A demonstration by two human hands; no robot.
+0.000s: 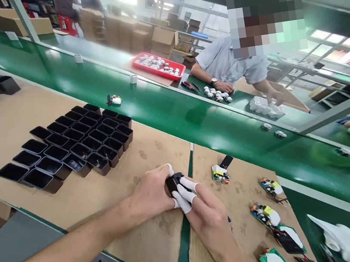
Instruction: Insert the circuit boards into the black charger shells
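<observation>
Head view: the left hand (151, 193) and right hand (207, 206), wearing white finger covers (182, 202), jointly pinch a black casing (171, 184) above the cardboard (152, 249). Circuit boards (265, 213) lie to its right; rows of open black boxes (73, 136) stand to its left. Beyond, a green belt (161, 126) separates these from a co-worker (221, 57) and a red tray (162, 74) of white parts (152, 62).

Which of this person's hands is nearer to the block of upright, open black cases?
Left. The left hand is apart from the upright black cases, to their lower right in the view; the right hand is farther right, beyond the left.
</observation>
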